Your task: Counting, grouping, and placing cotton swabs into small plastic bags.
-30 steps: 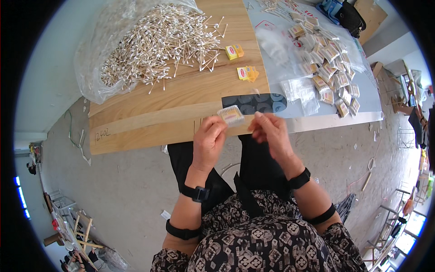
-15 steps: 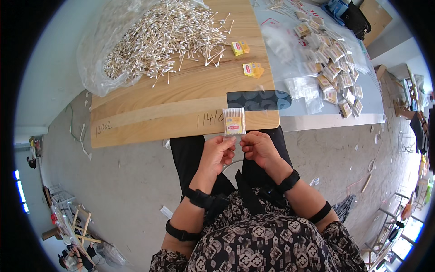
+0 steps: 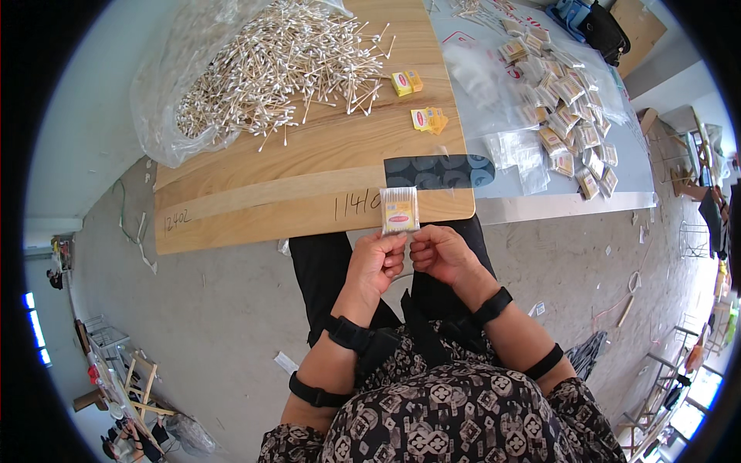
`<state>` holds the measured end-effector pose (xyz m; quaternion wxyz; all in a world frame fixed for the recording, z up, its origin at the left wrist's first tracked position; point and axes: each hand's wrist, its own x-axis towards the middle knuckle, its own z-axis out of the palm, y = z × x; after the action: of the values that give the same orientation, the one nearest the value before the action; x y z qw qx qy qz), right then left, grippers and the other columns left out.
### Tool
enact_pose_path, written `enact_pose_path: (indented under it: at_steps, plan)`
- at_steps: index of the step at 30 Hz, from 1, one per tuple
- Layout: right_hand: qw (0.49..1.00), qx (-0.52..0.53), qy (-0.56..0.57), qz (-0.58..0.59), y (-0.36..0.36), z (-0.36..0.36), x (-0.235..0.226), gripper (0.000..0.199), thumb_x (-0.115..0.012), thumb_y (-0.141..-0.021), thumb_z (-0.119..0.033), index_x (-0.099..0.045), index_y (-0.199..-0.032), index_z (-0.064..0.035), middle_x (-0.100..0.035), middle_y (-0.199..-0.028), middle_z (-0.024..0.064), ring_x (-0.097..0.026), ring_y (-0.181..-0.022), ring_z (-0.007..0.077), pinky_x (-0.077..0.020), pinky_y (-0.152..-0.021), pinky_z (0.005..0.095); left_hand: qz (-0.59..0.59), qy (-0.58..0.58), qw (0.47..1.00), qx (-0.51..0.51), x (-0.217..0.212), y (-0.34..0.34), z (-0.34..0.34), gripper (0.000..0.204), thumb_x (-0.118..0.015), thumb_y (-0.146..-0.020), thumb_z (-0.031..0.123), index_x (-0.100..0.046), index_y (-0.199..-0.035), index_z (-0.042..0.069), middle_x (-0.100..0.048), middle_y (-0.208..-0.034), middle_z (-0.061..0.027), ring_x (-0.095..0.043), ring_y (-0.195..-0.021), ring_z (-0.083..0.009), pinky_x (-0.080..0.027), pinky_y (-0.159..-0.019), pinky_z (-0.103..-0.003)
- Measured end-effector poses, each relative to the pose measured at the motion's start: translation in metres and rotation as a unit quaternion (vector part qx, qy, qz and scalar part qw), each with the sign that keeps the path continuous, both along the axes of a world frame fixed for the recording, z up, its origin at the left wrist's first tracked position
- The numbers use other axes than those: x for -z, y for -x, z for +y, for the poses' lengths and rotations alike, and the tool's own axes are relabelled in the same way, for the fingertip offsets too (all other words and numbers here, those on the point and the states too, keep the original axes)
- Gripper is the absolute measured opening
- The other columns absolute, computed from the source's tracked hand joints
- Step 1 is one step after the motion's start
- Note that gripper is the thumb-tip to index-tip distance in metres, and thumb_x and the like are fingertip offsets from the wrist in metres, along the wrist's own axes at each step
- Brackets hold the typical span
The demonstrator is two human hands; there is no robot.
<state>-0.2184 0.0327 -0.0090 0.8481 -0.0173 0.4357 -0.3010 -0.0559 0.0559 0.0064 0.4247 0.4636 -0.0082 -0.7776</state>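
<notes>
A small clear packet of cotton swabs (image 3: 399,207) with a yellow and red label card stands upright at the table's near edge. My left hand (image 3: 377,258) pinches its lower left corner between thumb and fingers. At the lower right corner, my right hand (image 3: 440,253) pinches the packet's bottom edge, fingers curled. The white swab tips show along the packet's top. Beyond it on the wooden table (image 3: 255,201) lies a big heap of loose cotton swabs (image 3: 285,62), partly in a clear plastic bag (image 3: 158,116).
Two small stacks of yellow label cards (image 3: 407,82) lie right of the heap. A dark strip with round marks (image 3: 436,172) sits near the table's right edge. On the grey table alongside are a pile of filled swab packets (image 3: 571,116), empty clear bags (image 3: 519,158) and a black bag (image 3: 606,35).
Both hands have drawn closer together at the packet's bottom edge, and their fingers have curled in more. The packet has shifted slightly toward me.
</notes>
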Motion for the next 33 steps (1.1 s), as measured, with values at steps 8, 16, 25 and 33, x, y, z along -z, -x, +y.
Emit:
enact_pose_path:
  at_steps: [8,16,25,33]
  plan:
    - [0.987,-0.056,0.111,-0.097,0.017,-0.006,-0.004,0.022,-0.064,-0.08,-0.001,-0.049,-0.066,-0.0076,-0.05,-0.065,0.0009,-0.04,-0.053,0.0083,-0.0315,-0.049,0.0226,0.001,0.059,0.998,0.038,-0.006,-0.029,0.005,0.01,-0.065,-0.085,0.003,-0.056,-0.086,0.005,-0.046,-0.063,0.0026,-0.038,-0.045,-0.0047,-0.029,-0.04,-0.02]
    - [0.909,-0.146,0.383,0.076,0.026,-0.007,-0.044,0.015,-0.069,-0.077,0.003,-0.057,-0.073,-0.0051,-0.054,-0.071,-0.0059,-0.049,-0.068,0.0035,-0.0391,-0.063,0.0199,-0.175,0.339,0.924,0.035,-0.052,-0.025,-0.006,0.04,-0.075,-0.075,0.007,-0.061,-0.112,-0.001,-0.065,-0.098,-0.0042,-0.061,-0.09,-0.0145,-0.052,-0.069,-0.027]
    - [0.883,-0.121,0.438,0.116,0.02,-0.002,-0.046,0.011,-0.07,-0.083,0.001,-0.06,-0.083,-0.0035,-0.056,-0.078,-0.0064,-0.05,-0.073,0.0027,-0.0424,-0.067,0.0204,-0.251,0.439,0.863,0.021,-0.078,-0.009,-0.004,0.025,-0.076,-0.077,-0.002,-0.068,-0.1,-0.001,-0.064,-0.098,-0.0026,-0.061,-0.09,-0.0106,-0.05,-0.081,-0.025]
    - [0.888,-0.089,0.435,0.115,0.021,0.001,-0.043,0.007,-0.069,-0.085,-0.001,-0.063,-0.088,-0.0038,-0.057,-0.08,-0.0061,-0.051,-0.074,0.0024,-0.042,-0.067,0.0196,-0.265,0.409,0.873,0.028,-0.08,-0.001,-0.007,0.027,-0.078,-0.077,0.002,-0.067,-0.101,-0.001,-0.065,-0.096,-0.0036,-0.061,-0.09,-0.0106,-0.049,-0.079,-0.025]
